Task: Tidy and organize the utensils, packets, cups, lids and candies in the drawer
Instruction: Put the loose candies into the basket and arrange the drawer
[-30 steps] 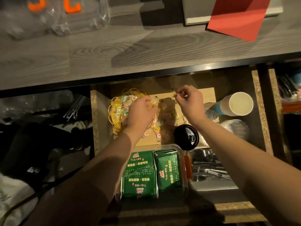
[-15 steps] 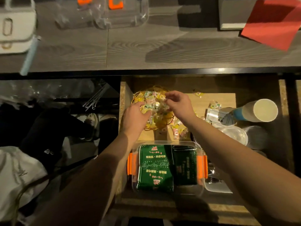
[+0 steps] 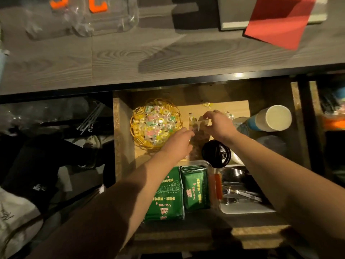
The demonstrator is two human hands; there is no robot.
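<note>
Loose candies (image 3: 207,104) are being gathered from the floor of an open drawer (image 3: 119,128) and moved toward a gold wire basket (image 3: 137,131), which already holds a heap of wrapped sweets at the back left of the drawer. This step is judged to be well along, with only a few strays seen on the pale wood beside the basket and near the back wall. The right hand (image 3: 218,126) is reached forward over the drawer floor to the right of the basket, palm down, fingers curled as if a small wrapper is being pinched; what is held cannot be told for certain, the spot being blurred and in shadow. The left hand (image 3: 178,144) is stretched out just right of the basket's near rim, fingers pointed forward; whether anything is held under it cannot be told. The two hands are kept close but apart. Next, the remaining strays by the back wall are judged to need picking up with the fingertips and dropping into the basket. A black lid (image 3: 216,153) is seen just under the right wrist, a paper cup (image 3: 270,120) lies on its side at the right, green packets (image 3: 168,195) sit in a clear box at the front, and utensils (image 3: 240,193) rest in a tray beside them. A red sheet (image 3: 276,21) lies on the counter (image 3: 130,62) above
</note>
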